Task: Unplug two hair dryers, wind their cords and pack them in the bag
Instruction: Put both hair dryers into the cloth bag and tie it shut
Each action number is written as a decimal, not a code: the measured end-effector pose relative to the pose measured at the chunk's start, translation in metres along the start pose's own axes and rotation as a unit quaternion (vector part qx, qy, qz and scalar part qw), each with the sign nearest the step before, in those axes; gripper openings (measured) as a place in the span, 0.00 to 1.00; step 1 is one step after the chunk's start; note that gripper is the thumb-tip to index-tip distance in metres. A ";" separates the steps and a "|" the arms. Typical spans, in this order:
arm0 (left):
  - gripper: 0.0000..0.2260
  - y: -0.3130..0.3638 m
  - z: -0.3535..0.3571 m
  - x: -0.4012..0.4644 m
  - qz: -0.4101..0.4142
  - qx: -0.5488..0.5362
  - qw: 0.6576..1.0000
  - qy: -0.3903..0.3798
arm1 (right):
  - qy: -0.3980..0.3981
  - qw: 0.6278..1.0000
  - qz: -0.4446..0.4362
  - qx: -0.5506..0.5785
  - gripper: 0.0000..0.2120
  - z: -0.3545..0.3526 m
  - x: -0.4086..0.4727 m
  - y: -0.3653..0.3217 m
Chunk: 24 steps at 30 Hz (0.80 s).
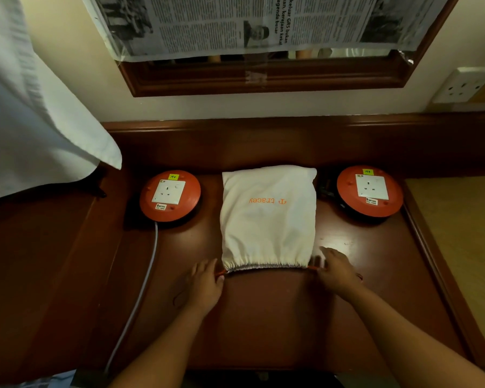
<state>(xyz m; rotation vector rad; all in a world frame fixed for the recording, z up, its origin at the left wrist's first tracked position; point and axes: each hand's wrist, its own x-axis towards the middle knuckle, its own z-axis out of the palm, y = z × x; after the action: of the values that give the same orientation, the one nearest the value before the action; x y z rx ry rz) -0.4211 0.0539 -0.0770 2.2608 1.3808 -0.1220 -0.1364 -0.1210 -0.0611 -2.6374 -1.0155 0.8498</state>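
A bulging white cloth bag (268,217) with orange lettering lies in the middle of the dark wooden desk (263,317), its gathered mouth toward me. The mouth is cinched along an orange drawstring (221,273). My left hand (205,284) pinches the drawstring at the bag's left corner. My right hand (336,271) holds the drawstring at the right corner. No hair dryer is visible; whatever fills the bag is hidden by the cloth.
Two round orange extension reels stand either side of the bag, left reel (170,196) and right reel (370,190), sockets bare. A grey cable (144,278) runs from the left reel toward me. White cloth (31,121) hangs at left. A wall socket (464,85) sits at far right.
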 end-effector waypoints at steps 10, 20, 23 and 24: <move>0.10 0.012 0.004 0.004 -0.001 -0.113 0.994 0.003 | 0.015 0.996 0.046 0.071 0.10 0.021 -0.007 -0.019; 0.10 -0.019 -0.017 0.000 0.025 -0.126 0.992 0.008 | 0.017 0.999 0.037 0.023 0.08 -0.016 -0.002 0.007; 0.06 -0.015 -0.012 -0.002 0.020 -0.094 0.995 -0.017 | -0.032 0.998 0.044 -0.015 0.09 -0.013 -0.002 0.008; 0.08 -0.013 -0.009 -0.001 0.022 -0.071 0.997 -0.011 | -0.035 0.998 0.034 -0.031 0.11 -0.009 -0.002 0.005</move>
<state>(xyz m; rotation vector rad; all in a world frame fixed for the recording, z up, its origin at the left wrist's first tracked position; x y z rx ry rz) -0.4341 0.0620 -0.0738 2.1650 1.2857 -0.0339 -0.1300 -0.1261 -0.0550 -2.7265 -0.9896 0.9471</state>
